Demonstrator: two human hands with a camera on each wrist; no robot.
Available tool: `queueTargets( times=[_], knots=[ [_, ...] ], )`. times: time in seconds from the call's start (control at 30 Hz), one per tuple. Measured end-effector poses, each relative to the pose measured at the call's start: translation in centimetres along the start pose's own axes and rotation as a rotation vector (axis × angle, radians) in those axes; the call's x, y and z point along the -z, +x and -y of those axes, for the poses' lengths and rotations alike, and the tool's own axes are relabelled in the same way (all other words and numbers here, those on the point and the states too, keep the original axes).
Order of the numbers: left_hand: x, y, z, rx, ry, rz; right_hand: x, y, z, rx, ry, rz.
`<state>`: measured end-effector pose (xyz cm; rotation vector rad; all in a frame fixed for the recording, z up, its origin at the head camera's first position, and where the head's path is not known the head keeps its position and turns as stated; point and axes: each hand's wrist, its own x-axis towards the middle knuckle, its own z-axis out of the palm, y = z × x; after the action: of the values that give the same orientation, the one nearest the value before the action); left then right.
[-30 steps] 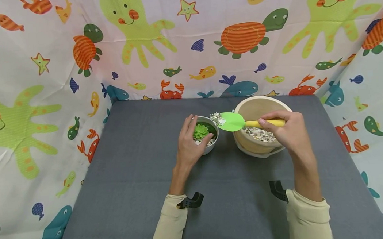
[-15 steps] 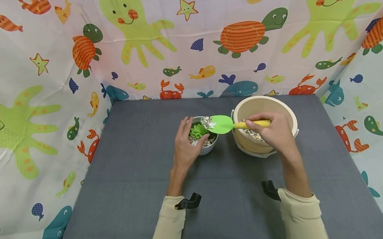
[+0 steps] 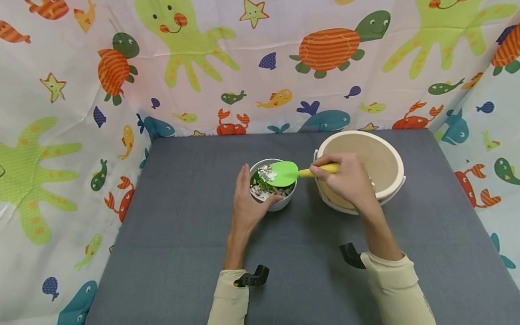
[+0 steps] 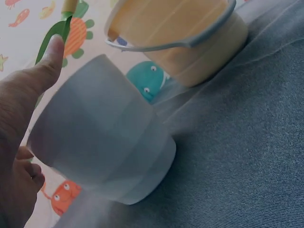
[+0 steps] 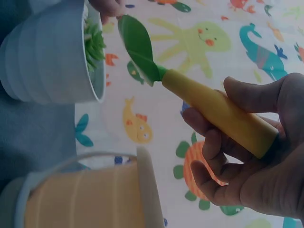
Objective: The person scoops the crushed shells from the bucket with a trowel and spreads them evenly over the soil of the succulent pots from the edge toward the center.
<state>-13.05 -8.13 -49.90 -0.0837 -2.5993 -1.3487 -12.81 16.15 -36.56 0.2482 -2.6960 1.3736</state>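
Observation:
My right hand (image 3: 349,177) grips the yellow handle of a small green trowel (image 3: 284,174), whose blade extends left over a white flowerpot (image 3: 284,204). Pale pebbles (image 3: 267,173) lie at the blade's tip, above the pot's opening. Inside the pot grows a green succulent (image 5: 95,43), partly covered by the blade in the head view, with more pebbles around it. My left hand (image 3: 247,205) holds the pot from its near left side, thumb at the near rim and fingers on the left. In the left wrist view the pot's ribbed wall (image 4: 109,133) shows upright.
Right of the pot stands a beige bucket (image 3: 386,157) with a pale handle; my right hand and forearm hide most of its pebbles. Both stand on a grey cloth-covered table (image 3: 191,211). A curtain (image 3: 270,42) with sea animals hangs along the back and sides.
My right hand has carried the loaded trowel left, from above the bucket to over the flowerpot. My left hand stays at the pot, its fingers slightly lower on the left side.

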Motion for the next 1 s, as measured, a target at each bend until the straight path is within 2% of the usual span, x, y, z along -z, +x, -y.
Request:
queueTargets(
  times=[0.2, 0.53, 1.0],
  knots=[
    [-0.3, 0.0, 0.6, 0.034, -0.034, 0.043, -1.6, 0.1, 1.0, 0.014, -0.053, 0.027],
    [-0.4, 0.0, 0.6, 0.028, -0.045, 0.041, -3.2, -0.5, 2.3, 0.101, -0.186, 0.017],
    [-0.7, -0.6, 0.9, 0.047, -0.074, -0.017, -3.6, -1.2, 2.6, 0.421, -0.372, -0.056]
  ],
)
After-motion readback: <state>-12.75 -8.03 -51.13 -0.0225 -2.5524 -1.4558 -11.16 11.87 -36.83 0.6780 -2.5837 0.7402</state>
